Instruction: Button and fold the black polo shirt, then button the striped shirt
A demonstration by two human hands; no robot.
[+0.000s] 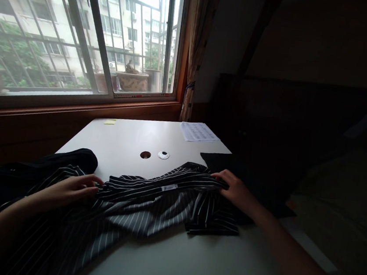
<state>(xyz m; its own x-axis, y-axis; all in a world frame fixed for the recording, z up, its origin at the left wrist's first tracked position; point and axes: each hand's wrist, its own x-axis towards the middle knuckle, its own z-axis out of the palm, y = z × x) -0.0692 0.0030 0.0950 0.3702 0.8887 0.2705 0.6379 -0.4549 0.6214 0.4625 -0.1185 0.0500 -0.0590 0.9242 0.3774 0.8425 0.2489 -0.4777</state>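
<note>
A black shirt with thin white stripes lies crumpled and spread sideways over the white table, its inner side and a small pale label facing up. On the left, my left hand is closed at the shirt's edge, fingers and thumb pinching the cloth. My right hand grips the other end, thumb under and fingers over the fabric. One short sleeve hangs down toward me below the right hand. Much of the shirt's lower left part is in shadow.
Dark garments lie at the table's left, and a dark cloth at its right. The white table carries printed sheets, a yellow note, a round hole and a round cap. Behind is a barred window.
</note>
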